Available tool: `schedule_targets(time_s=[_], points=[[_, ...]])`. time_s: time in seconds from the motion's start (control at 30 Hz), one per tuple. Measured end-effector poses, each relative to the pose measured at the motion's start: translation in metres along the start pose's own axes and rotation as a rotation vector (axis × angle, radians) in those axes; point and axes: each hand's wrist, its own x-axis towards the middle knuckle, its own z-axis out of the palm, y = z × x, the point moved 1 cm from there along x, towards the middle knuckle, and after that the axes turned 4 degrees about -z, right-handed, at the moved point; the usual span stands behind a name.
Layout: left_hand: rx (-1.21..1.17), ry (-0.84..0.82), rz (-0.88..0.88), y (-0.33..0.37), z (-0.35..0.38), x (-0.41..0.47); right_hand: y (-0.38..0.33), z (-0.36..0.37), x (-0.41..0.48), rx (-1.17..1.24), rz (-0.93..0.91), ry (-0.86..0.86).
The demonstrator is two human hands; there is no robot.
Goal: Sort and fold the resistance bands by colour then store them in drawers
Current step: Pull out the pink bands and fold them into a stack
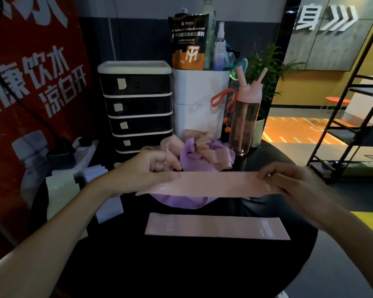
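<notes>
1. Pink latex drawn level: we hold a pink band (205, 183) stretched between both hands above the dark counter (181, 272). Its long axis runs straight from the left grip (146, 171) to the right grip (293, 186).
2. Each grip pinches one end of the band; neither is spread.
3. Below the two grips, on our side, a second pink band (215, 226) lies flat on the counter, its long axis parallel to the held one.
4. Beyond the grips sits a tangled pile (198, 151) of purple and pink bands. Past the left grip stands the drawer unit (136, 106), its drawers apparently closed.
5. We judge a fold or a lay-down comes next. Either grip could carry its end across to the other, the flat band below looks the colour match, and the left grip is nearer the drawers.
</notes>
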Motion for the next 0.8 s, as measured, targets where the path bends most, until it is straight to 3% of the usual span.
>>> schedule_targets(time_s=[0.17, 0.3, 0.43, 0.53, 0.67, 0.8], points=[[0.009, 0.027, -0.091, -0.028, 0.009, -0.019, 0.030, -0.004, -0.023, -0.125, 0.019, -0.053], [0.045, 0.111, -0.076, -0.038, 0.024, -0.027, 0.042, -0.007, -0.028, -0.392, -0.091, -0.188], [0.131, 0.181, -0.082, -0.047, 0.037, -0.031, 0.051, -0.005, -0.032, -0.508, -0.103, -0.282], [0.239, 0.229, -0.118, -0.053, 0.043, -0.033, 0.059, -0.007, -0.032, -0.585, -0.086, -0.297], [0.439, 0.232, -0.094, -0.067, 0.052, -0.039, 0.072, -0.007, -0.035, -0.875, -0.090, -0.316], [0.595, 0.196, 0.012, -0.080, 0.060, -0.051, 0.077, -0.014, -0.046, -0.827, -0.069, -0.289]])
